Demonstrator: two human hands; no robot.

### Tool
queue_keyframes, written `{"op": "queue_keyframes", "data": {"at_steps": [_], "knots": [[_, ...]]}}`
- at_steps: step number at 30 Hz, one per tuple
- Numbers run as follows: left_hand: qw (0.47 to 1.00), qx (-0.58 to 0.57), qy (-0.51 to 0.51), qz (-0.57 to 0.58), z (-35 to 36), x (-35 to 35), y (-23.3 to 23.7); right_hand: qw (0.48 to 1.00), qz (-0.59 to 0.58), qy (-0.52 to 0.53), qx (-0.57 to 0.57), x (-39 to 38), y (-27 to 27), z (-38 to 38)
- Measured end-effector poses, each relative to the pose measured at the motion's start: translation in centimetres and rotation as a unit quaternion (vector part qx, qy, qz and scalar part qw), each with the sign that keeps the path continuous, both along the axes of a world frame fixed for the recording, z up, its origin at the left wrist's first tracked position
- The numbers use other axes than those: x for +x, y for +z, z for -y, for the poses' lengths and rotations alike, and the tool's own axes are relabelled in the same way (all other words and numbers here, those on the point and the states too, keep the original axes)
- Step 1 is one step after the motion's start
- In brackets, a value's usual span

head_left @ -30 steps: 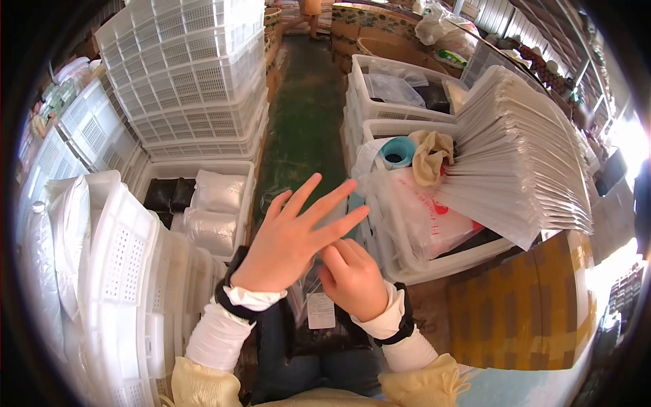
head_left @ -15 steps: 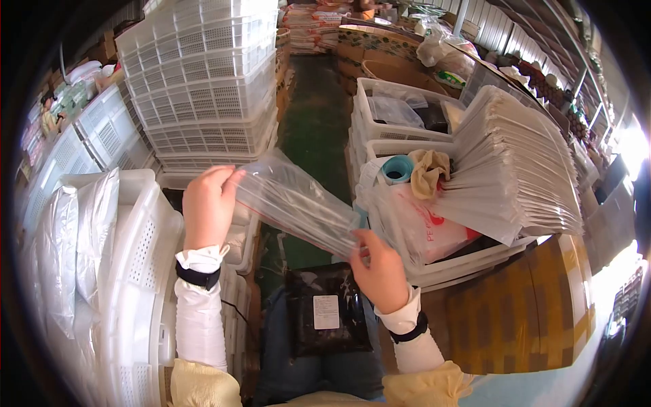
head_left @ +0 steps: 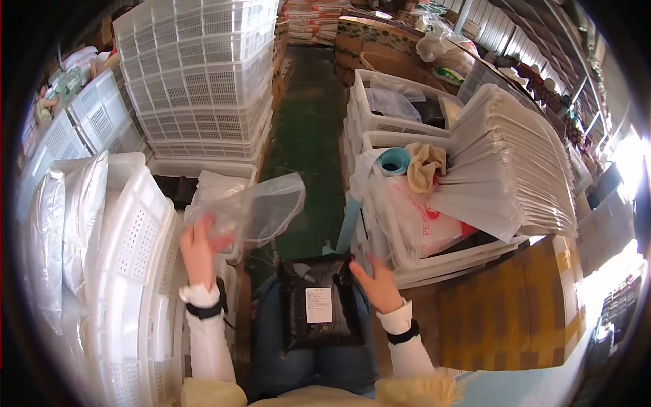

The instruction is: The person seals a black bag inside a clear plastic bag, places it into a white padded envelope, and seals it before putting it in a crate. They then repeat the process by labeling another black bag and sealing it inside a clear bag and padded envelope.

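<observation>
My left hand (head_left: pixel 201 248) is closed on one end of a clear plastic bag (head_left: pixel 271 207), which fans out to the right and is blurred by motion. On my lap lies a black package (head_left: pixel 321 325) with a white printed label (head_left: pixel 319 305). Beside its upper right corner is my right hand (head_left: pixel 376 281), with thumb and fingers apart and nothing in them. The thumb is close to the package's edge; whether it touches cannot be made out.
White crates (head_left: pixel 196 88) rise in a tall stack at the left. Silvery bags (head_left: pixel 85 224) lean at far left. On the right, a crate (head_left: pixel 400 136) stands near fanned white sleeves (head_left: pixel 515 163), a blue tape roll (head_left: pixel 394 161) and a taped cardboard box (head_left: pixel 508 305).
My right hand has let go of the clear bag and moved slightly right and down. My left hand has lowered with the bag, which swung left. The view has shifted slightly.
</observation>
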State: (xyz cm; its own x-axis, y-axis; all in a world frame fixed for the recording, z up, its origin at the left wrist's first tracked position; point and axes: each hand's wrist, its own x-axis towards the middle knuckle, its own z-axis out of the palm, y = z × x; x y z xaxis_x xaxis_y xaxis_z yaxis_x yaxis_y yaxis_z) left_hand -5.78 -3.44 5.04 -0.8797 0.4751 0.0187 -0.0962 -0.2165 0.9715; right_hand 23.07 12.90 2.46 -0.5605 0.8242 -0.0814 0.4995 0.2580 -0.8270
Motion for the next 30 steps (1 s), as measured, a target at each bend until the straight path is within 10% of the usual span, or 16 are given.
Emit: {"op": "queue_keyframes", "data": {"at_steps": [5,10,19,25,30], "knots": [[0.953,-0.01,-0.143,0.268,3.2,6.4,-7.1,0.986,-0.024,0.082,-0.142,1.1,-7.0,1.2],[0.96,0.062,-0.196,0.192,2.2,12.1,-8.2,0.988,-0.082,0.069,-0.112,0.3,-9.4,2.0],[0.929,-0.003,-0.233,0.286,3.6,10.9,-6.8,0.86,-0.283,-0.019,-0.423,1.4,-4.0,7.0],[0.941,-0.271,-0.13,-0.153,3.1,6.1,-2.7,0.836,-0.351,-0.12,-0.405,5.1,-4.5,10.5],[0.902,-0.201,-0.018,-0.382,0.7,5.7,3.8,0.807,-0.446,-0.132,-0.364,8.8,1.3,11.6]]}}
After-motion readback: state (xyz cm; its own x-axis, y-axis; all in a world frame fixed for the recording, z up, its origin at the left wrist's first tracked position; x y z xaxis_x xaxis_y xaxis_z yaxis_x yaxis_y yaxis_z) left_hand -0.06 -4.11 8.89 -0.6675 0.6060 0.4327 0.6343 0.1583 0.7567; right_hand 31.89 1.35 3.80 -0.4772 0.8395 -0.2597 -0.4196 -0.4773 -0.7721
